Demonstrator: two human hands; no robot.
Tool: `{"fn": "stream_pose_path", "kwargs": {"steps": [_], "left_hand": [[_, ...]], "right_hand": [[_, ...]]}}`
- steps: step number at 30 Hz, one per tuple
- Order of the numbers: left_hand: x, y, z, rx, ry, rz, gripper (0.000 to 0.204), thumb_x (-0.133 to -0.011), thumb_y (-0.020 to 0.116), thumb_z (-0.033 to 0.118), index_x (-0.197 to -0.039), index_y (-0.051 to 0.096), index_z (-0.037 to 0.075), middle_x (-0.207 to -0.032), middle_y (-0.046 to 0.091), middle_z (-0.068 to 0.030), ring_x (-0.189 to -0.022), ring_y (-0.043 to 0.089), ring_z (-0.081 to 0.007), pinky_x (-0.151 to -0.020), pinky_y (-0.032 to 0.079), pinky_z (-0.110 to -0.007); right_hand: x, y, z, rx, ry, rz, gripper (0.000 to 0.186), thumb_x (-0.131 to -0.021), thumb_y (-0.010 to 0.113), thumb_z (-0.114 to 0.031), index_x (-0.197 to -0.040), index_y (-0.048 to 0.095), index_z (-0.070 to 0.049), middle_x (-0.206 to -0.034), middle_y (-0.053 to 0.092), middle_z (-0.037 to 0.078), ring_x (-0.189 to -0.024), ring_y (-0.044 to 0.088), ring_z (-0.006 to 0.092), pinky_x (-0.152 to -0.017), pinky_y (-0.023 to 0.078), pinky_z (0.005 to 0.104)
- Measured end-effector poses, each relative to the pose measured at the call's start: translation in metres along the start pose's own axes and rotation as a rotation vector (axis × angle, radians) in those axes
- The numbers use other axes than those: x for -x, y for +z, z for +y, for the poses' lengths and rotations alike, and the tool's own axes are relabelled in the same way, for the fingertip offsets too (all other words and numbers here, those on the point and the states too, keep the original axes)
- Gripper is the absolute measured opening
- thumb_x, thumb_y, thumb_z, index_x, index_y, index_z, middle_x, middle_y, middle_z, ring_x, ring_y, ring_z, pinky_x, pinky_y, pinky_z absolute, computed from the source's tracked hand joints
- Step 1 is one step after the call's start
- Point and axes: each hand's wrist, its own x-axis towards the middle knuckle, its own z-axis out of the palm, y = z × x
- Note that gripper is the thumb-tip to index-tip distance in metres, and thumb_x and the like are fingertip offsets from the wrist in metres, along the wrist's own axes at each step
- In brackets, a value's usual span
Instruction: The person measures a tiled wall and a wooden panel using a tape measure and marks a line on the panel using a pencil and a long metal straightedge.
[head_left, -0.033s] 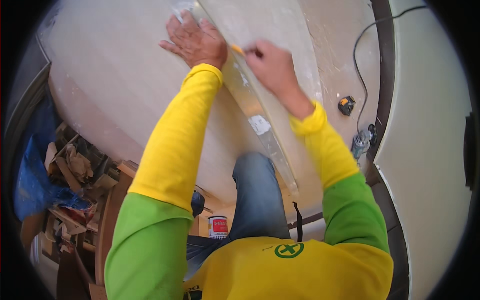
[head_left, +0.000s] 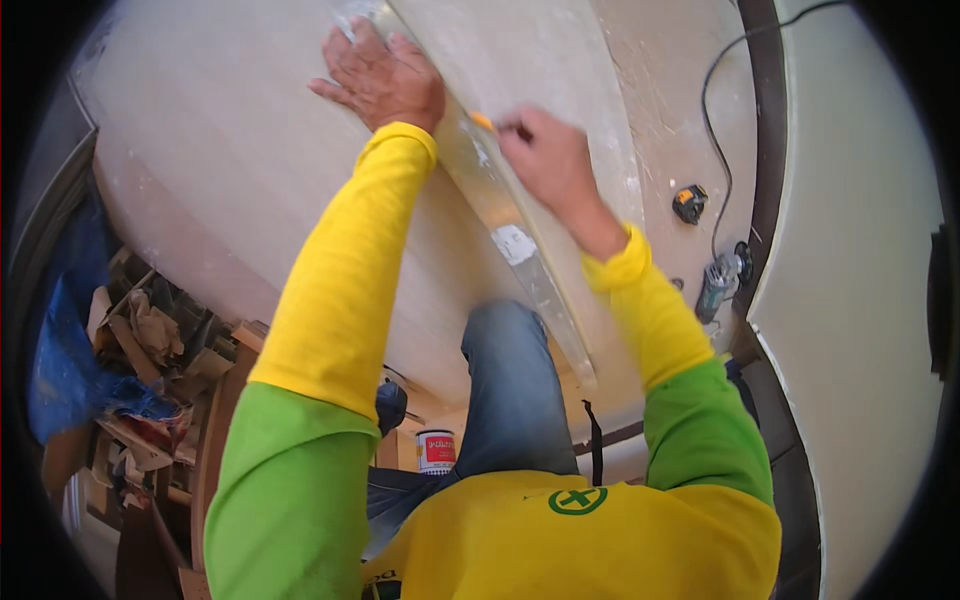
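Note:
A long metallic straightedge [head_left: 545,292], smeared with white patches, lies slantwise over a large pale board [head_left: 260,190]. My left hand [head_left: 385,85] rests flat with fingers spread, on the board and against the far part of the straightedge. Closed around a small orange-ended tool [head_left: 482,121], my right hand [head_left: 548,155] is at the straightedge's right edge. Motion blurs that hand, and its fingers hide most of the tool, so its kind does not show. My knee [head_left: 512,350] is close to the near end of the straightedge.
An angle grinder [head_left: 718,287] with a black cord [head_left: 712,130] and a black-yellow battery pack [head_left: 690,204] lie at right. A red-and-white can [head_left: 436,452] stands near my legs. Scrap pieces [head_left: 150,330] and a blue sheet [head_left: 65,350] fill the left.
My right hand has moved a little toward me along the straightedge with the orange-ended tool. My left hand stays flat in place. The view has shifted slightly.

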Motion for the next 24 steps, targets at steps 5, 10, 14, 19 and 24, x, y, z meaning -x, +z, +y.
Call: {"fn": "stream_pose_path", "kwargs": {"steps": [5, 10, 14, 19, 24], "left_hand": [[0.002, -0.003, 0.002, -0.145, -0.106, -0.109, 0.052, -0.095, 0.040, 0.031, -0.141, 0.037, 0.007, -0.148, 0.033, -0.0161, -0.141, 0.023, -0.0321, -0.113, 0.006, -0.059], [0.003, 0.004, 0.008, 0.039, -0.048, 0.008, 0.056, -0.093, 0.042, 0.040, -0.137, 0.039, 0.006, -0.144, 0.034, -0.0202, -0.140, 0.021, -0.0335, -0.113, 0.004, -0.060], [0.005, 0.005, 0.007, 0.057, -0.040, 0.030, 0.056, -0.092, 0.041, 0.041, -0.137, 0.041, 0.007, -0.144, 0.035, -0.0183, -0.141, 0.021, -0.0329, -0.113, 0.004, -0.060], [0.004, 0.009, 0.002, 0.063, -0.052, -0.003, 0.060, -0.092, 0.040, 0.046, -0.139, 0.039, 0.008, -0.145, 0.035, -0.0199, -0.140, 0.024, -0.0341, -0.112, 0.007, -0.062], [0.004, 0.009, 0.003, -0.120, -0.163, -0.056, 0.050, -0.098, 0.030, 0.037, -0.142, 0.037, 0.013, -0.149, 0.034, -0.0100, -0.140, 0.027, -0.0264, -0.114, 0.011, -0.052]], "right_hand": [[0.165, -0.026, 0.076, 0.059, 0.218, -0.037, 0.010, -0.080, 0.061, -0.006, -0.089, 0.065, -0.003, -0.082, 0.064, 0.018, -0.074, 0.063, 0.0331, -0.065, 0.050, 0.0367], [0.258, -0.037, 0.116, 0.029, 0.486, -0.003, 0.010, -0.081, 0.061, -0.003, -0.089, 0.065, -0.002, -0.082, 0.065, 0.017, -0.074, 0.063, 0.0338, -0.066, 0.051, 0.0381], [0.218, -0.011, 0.113, 0.064, 0.132, 0.100, 0.009, -0.083, 0.061, -0.007, -0.087, 0.066, -0.001, -0.083, 0.065, 0.018, -0.076, 0.062, 0.0352, -0.068, 0.050, 0.0405], [0.157, -0.001, 0.107, 0.050, -0.112, 0.148, 0.012, -0.081, 0.060, -0.011, -0.085, 0.067, -0.003, -0.083, 0.064, 0.017, -0.078, 0.061, 0.0368, -0.069, 0.050, 0.0426], [0.241, -0.032, 0.141, 0.165, 0.053, -0.012, 0.010, -0.080, 0.061, -0.011, -0.082, 0.066, -0.002, -0.081, 0.062, 0.018, -0.075, 0.060, 0.0370, -0.066, 0.049, 0.0431]]}}
